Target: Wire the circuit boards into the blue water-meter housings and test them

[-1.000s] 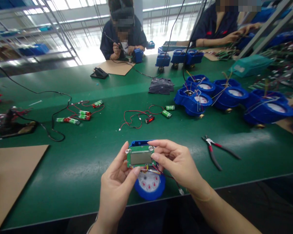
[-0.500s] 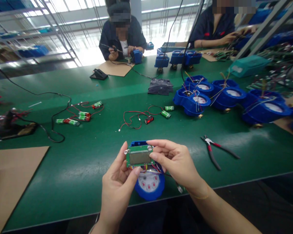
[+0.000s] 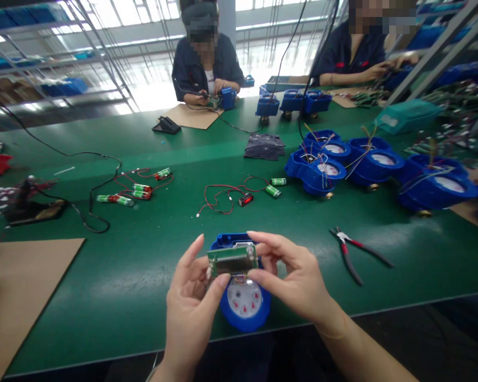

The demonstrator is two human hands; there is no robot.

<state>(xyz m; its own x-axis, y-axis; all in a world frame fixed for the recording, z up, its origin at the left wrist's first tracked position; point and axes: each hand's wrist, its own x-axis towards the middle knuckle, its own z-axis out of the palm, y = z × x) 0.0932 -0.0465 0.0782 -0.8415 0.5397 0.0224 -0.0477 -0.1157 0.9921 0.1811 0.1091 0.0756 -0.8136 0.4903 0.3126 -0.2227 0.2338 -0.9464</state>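
Observation:
A green circuit board point(image 3: 231, 260) with a dark display is held tilted between my two hands. My left hand point(image 3: 197, 289) grips its left end, thumb at the lower edge. My right hand point(image 3: 289, 273) pinches the right end between thumb and fingers. Directly beneath is a blue water meter point(image 3: 245, 321), its housing standing open behind the board and its round white dial with red pointers facing up. Wires below the board are mostly hidden by the board and my fingers.
Pliers point(image 3: 348, 254) lie to the right. Beyond are a small red-lit meter display point(image 3: 246, 199), green batteries point(image 3: 141, 191) with wires, a dark cloth point(image 3: 264, 146) and several blue water meters point(image 3: 318, 168). Cardboard point(image 3: 35, 297) lies left. Two people point(image 3: 207, 66) sit across the green table point(image 3: 143, 281).
The board has tipped, so its display now shows at a steeper slant, and more of the blue housing behind it is visible. Across the table, a person's hands have moved lower.

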